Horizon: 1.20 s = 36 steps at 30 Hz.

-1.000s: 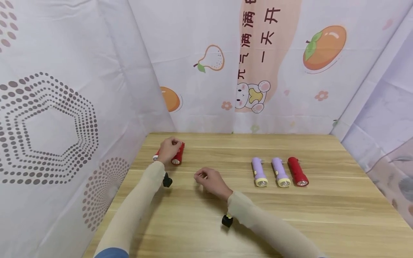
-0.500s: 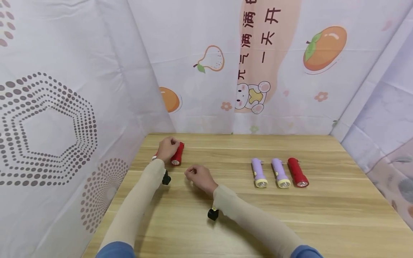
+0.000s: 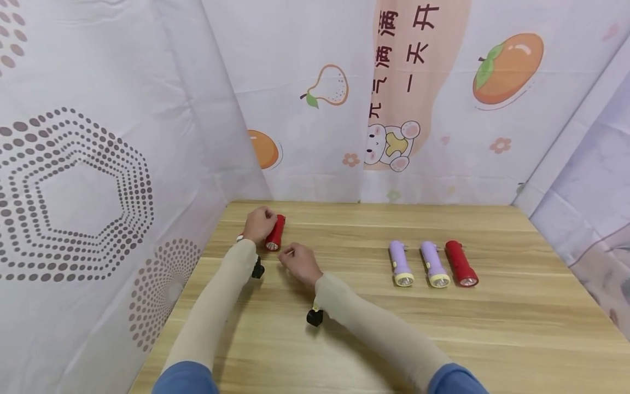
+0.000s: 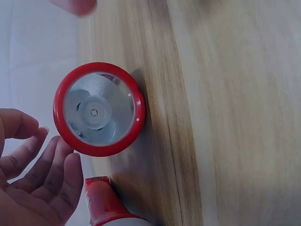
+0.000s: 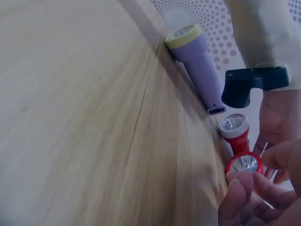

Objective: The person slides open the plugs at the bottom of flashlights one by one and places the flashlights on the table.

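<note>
My left hand point(image 3: 260, 224) is at the far left of the table, fingers loosely curled, beside a red flashlight point(image 3: 275, 232) with a red rim. In the left wrist view that flashlight's lens point(image 4: 96, 110) faces the camera, close to the fingertips. A second red flashlight point(image 4: 110, 202), with a white rim, lies beyond it; the left hand mostly covers it in the head view. My right hand point(image 3: 301, 264) hovers just in front of the red-rimmed flashlight, with thumb and fingers bent and nothing visibly held. From the right wrist, its fingers point(image 5: 244, 183) overlap that flashlight's lens.
Two purple flashlights point(image 3: 401, 264) point(image 3: 434, 264) and a red one point(image 3: 461, 264) lie in a row at right. Another purple flashlight point(image 5: 197, 66) with a yellow head lies at left, hidden by the left arm in the head view. Printed curtains point(image 3: 295, 148) border the wooden table point(image 3: 344, 230).
My right hand has moved left and slightly away from me, toward the red-rimmed flashlight. The left hand stays in about the same place, and the flashlights have not moved.
</note>
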Available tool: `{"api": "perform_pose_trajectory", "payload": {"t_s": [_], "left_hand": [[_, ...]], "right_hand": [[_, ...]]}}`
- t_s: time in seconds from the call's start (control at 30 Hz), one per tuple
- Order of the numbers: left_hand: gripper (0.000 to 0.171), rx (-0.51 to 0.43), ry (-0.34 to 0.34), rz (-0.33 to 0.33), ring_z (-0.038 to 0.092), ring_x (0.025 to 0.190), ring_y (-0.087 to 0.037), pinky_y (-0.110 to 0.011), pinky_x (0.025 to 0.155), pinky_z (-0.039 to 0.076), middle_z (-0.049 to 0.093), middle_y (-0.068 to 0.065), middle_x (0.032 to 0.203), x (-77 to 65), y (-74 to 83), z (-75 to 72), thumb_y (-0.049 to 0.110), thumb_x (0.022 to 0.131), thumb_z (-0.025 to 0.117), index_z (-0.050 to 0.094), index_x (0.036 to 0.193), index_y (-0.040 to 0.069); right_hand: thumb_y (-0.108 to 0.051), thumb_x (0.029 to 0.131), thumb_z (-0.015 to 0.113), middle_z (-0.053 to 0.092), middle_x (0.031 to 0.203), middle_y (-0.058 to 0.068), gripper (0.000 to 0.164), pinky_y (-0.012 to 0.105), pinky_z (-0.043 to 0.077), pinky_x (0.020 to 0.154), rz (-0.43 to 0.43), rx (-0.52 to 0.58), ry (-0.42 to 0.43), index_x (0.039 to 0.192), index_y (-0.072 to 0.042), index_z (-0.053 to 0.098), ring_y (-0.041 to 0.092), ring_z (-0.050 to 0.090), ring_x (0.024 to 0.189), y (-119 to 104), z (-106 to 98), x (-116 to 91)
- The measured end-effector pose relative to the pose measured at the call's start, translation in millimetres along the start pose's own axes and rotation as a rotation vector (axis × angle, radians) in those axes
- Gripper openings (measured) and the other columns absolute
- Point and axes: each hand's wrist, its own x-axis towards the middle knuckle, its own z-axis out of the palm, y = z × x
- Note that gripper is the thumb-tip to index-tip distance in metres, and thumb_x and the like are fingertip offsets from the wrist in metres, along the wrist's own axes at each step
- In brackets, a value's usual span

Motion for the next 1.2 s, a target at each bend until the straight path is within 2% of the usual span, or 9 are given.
{"api": "perform_pose_trajectory", "payload": {"t_s": [0.2, 0.43, 0.57, 0.67, 0.8, 1.0, 1.2], "left_hand": [[0.018, 0.043, -0.018, 0.006, 0.059, 0.076, -0.023, -0.032, 0.063, 0.050, 0.064, -0.009, 0.092, 1.5, -1.0, 0.2, 0.023, 0.093, 0.051, 0.063, 0.096, 0.009], [0.020, 0.104, -0.053, -0.016, 0.060, 0.080, -0.024, -0.035, 0.069, 0.052, 0.065, -0.009, 0.095, -0.8, -6.7, 2.0, 0.022, 0.093, 0.053, 0.064, 0.101, 0.007], [0.020, 0.150, -0.039, 0.003, 0.061, 0.081, -0.024, -0.037, 0.072, 0.052, 0.066, -0.009, 0.096, 1.1, -3.3, 1.5, 0.022, 0.092, 0.054, 0.064, 0.101, 0.007], [0.020, 0.163, -0.036, 0.008, 0.061, 0.081, -0.024, -0.037, 0.072, 0.053, 0.066, -0.010, 0.097, 1.5, 1.3, 2.2, 0.022, 0.091, 0.058, 0.064, 0.101, 0.006], [0.022, 0.160, -0.045, -0.003, 0.061, 0.082, -0.025, -0.037, 0.072, 0.053, 0.067, -0.011, 0.097, -0.2, 7.0, 4.1, 0.021, 0.090, 0.064, 0.064, 0.103, 0.004], [0.026, 0.156, -0.071, -0.029, 0.061, 0.082, -0.024, -0.035, 0.071, 0.053, 0.067, -0.010, 0.097, -0.8, 8.5, 6.8, 0.023, 0.089, 0.067, 0.066, 0.106, 0.004], [0.028, 0.136, -0.074, -0.022, 0.062, 0.083, -0.025, -0.035, 0.070, 0.054, 0.067, -0.011, 0.098, 0.2, 7.3, 2.8, 0.024, 0.088, 0.066, 0.066, 0.106, 0.002]], "right_hand": [[-0.025, 0.092, 0.059, 0.065, 0.081, 0.003, 0.019, 0.025, 0.044, 0.048, 0.045, -0.007, 0.056, 0.100, -0.009, 0.065, 0.012, 0.054, 0.058, -0.2, 1.8, 9.5], [-0.030, 0.092, 0.061, 0.067, 0.080, 0.005, 0.020, 0.026, 0.043, 0.041, 0.115, -0.022, 0.100, 0.097, -0.011, 0.065, 0.012, 0.051, 0.048, 3.0, 10.7, 18.9], [-0.038, 0.091, 0.061, 0.062, 0.070, 0.000, 0.027, 0.027, 0.042, 0.041, 0.107, -0.086, 0.114, 0.092, -0.012, 0.066, 0.012, 0.050, 0.047, -0.2, 15.3, 27.2], [-0.045, 0.092, 0.058, 0.056, 0.061, -0.001, 0.036, 0.027, 0.039, 0.040, 0.107, -0.138, 0.123, 0.082, -0.011, 0.067, 0.013, 0.049, 0.046, -1.7, 18.1, 34.9], [-0.053, 0.093, 0.052, 0.054, 0.058, 0.000, 0.046, 0.027, 0.038, 0.041, 0.134, -0.206, 0.142, 0.075, -0.013, 0.064, 0.014, 0.049, 0.047, -1.4, 20.1, 44.0], [-0.052, 0.093, 0.053, 0.055, 0.063, 0.001, 0.043, 0.027, 0.037, 0.043, 0.172, -0.216, 0.167, 0.080, -0.012, 0.063, 0.015, 0.049, 0.050, -1.8, 18.7, 48.8], [-0.053, 0.088, 0.057, 0.052, 0.051, 0.000, 0.046, 0.028, 0.035, 0.037, 0.206, -0.202, 0.121, 0.064, -0.014, 0.059, 0.015, 0.049, 0.042, -6.4, 18.4, 51.9]]}}
